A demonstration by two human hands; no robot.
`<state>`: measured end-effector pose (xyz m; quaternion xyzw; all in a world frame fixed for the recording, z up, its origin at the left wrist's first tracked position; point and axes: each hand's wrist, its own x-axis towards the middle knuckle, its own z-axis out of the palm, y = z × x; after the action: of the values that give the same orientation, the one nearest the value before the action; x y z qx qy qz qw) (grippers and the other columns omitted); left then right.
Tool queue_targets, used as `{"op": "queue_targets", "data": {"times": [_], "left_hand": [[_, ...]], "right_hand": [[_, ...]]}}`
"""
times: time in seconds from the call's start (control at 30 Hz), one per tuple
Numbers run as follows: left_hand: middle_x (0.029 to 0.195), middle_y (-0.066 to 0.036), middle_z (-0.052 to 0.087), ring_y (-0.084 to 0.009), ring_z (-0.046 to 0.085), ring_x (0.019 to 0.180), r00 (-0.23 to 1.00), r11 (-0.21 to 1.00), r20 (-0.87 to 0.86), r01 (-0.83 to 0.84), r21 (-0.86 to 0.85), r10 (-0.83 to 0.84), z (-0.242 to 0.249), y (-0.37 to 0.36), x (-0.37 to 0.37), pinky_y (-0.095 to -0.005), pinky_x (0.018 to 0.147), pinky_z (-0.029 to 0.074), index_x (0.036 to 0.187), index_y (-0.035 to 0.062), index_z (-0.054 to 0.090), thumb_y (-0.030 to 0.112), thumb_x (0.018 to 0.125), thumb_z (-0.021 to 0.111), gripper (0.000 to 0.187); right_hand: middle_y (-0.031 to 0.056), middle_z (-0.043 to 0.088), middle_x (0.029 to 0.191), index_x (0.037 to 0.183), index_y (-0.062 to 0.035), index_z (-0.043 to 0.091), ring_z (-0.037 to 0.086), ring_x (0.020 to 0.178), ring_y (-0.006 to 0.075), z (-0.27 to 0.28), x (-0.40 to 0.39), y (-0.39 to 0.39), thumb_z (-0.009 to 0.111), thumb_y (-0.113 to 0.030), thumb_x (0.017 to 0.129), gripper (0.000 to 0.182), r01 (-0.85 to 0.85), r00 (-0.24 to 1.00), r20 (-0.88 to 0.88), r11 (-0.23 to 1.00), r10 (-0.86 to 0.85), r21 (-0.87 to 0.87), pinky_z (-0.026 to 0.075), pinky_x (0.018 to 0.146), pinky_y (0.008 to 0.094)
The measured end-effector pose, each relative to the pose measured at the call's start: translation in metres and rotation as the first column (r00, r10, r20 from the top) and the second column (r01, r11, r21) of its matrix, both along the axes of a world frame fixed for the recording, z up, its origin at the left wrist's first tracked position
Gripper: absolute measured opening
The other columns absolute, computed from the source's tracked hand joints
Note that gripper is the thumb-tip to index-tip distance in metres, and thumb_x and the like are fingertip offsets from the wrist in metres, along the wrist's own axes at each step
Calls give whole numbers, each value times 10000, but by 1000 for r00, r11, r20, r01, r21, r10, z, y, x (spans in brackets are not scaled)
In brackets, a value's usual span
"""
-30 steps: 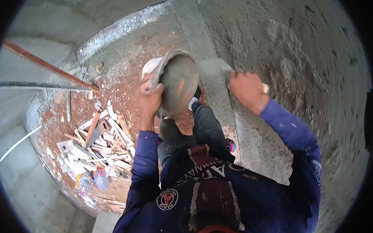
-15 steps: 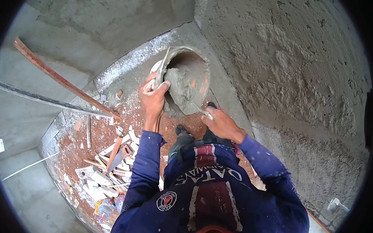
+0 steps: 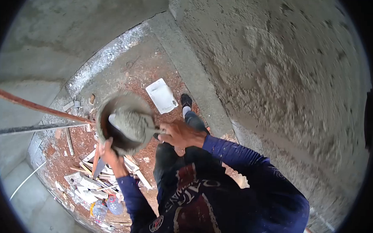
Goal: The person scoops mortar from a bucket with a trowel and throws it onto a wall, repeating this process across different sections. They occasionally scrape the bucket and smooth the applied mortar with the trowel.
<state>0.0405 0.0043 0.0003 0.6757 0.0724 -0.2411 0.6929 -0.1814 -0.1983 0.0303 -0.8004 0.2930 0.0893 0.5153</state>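
My left hand grips the near-left rim of a mortar-caked bucket, held above the floor with its mouth facing up toward me. My right hand is closed round the handle of a trowel. Over the bucket's mouth, the trowel's blade lies under a heap of wet grey mortar. The blade itself is mostly covered, and the depth of the bucket is in shadow.
Rough plastered wall rises on the right. A white rectangular piece lies on the reddish floor beside my foot. Two long bars lean in from the left. Wood scraps, a handsaw and plastic bottles lie lower left.
The bucket has moved left and nearer my body, its mouth turned upward. My right hand has swung left with the trowel, now bearing mortar. The white piece on the floor has come into view.
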Motion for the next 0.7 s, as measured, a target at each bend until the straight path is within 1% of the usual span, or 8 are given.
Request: {"op": "queue_targets", "data": {"times": [0.13,0.17,0.27,0.3,0.4,0.5,0.57,0.7], "left_hand": [[1045,-89,662,-205,634,909,995,983,12,-102,154,102,-26,25,-5,-317,876,503,1178,-48,611,-27,739,622,440],[995,-80,668,-177,630,853,997,969,52,-68,236,57,-24,28,-10,-298,820,506,1168,-40,624,-6,776,605,394],[958,-73,675,-148,625,800,995,916,93,0,401,-41,-21,23,-15,-274,764,507,1178,-29,632,20,815,589,368],[971,-74,676,-146,622,804,990,881,101,36,472,-94,-15,23,-14,-270,765,506,1196,-27,628,26,818,590,384],[918,-35,662,-115,583,744,996,898,92,-38,439,-3,5,-22,-29,-254,690,471,1026,-10,666,-20,759,601,276],[918,-34,663,-125,586,755,995,932,87,14,362,-49,9,-51,-28,-277,714,465,1006,-24,674,7,721,656,287],[864,-31,679,-129,600,746,993,890,-63,114,442,-96,-25,-40,-20,-262,721,475,1030,-42,682,10,722,676,312],[973,-85,696,-125,637,823,862,880,236,379,287,-448,0,-123,-28,-264,759,499,1107,-52,663,-19,725,666,384]], "right_hand": [[157,651,743,839,-6,655,635,654,259,-94,-27,-87,648,-382,860,377,-40,971,237,943,-42,331,509,644,392],[104,654,754,878,-27,679,623,680,187,-109,-37,-130,662,-364,862,338,22,999,-31,915,-11,402,504,661,360],[58,640,781,972,-37,675,583,640,155,-174,-115,-248,622,-296,904,273,405,900,-18,823,-435,399,494,599,320],[23,591,729,963,-43,654,553,595,140,-157,-144,-284,607,-288,923,253,677,722,-224,602,-654,424,456,510,303],[-44,478,593,909,-64,610,441,480,32,82,-114,-276,604,-328,947,266,815,579,-193,564,-792,129,351,411,211],[-30,480,604,901,-54,600,477,505,57,161,-106,-239,596,-369,951,319,723,690,-59,690,-721,31,384,440,235],[22,554,653,923,-21,601,575,584,140,155,-98,-224,546,-371,979,358,163,950,-208,938,-233,-307,461,523,300],[120,666,819,1043,7,623,672,757,276,69,-64,-163,547,-215,917,266,-379,909,-395,654,131,-654,529,609,358]]}}
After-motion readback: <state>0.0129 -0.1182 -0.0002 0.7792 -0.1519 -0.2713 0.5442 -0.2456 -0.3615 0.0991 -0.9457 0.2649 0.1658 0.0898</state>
